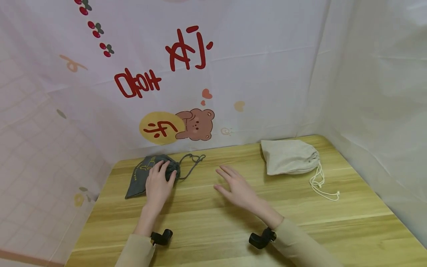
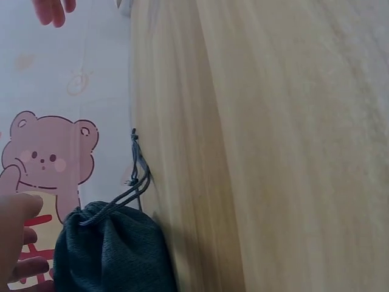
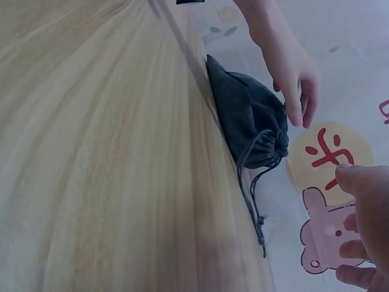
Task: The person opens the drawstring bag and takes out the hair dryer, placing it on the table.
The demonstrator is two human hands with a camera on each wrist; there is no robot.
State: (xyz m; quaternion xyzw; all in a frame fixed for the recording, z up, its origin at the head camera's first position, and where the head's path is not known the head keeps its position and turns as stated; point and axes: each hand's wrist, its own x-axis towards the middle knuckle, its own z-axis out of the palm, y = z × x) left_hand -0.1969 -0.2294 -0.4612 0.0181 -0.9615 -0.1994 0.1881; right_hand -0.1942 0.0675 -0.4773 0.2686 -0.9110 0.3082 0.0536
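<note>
A dark grey drawstring pouch (image 1: 138, 183) with yellow print lies at the left rear of the table, its neck cinched and its cord (image 1: 191, 168) trailing right. Over the pouch is my left hand (image 1: 159, 183), fingers spread and slightly bent. The right wrist view shows that hand (image 3: 295, 79) close above the pouch (image 3: 249, 115); whether a fingertip touches it I cannot tell. My right hand (image 1: 237, 187) hovers above the middle of the table, fingers loosely extended, holding nothing. A cream drawstring pouch (image 1: 288, 157) lies at the right rear, away from both hands.
The wooden table (image 1: 207, 230) meets a white printed cloth (image 1: 260, 81) along its back edge. More cloth hangs at both sides. White cords (image 1: 320, 181) of the cream pouch spread toward the table's right edge. Each wrist wears a black camera mount (image 1: 161, 237).
</note>
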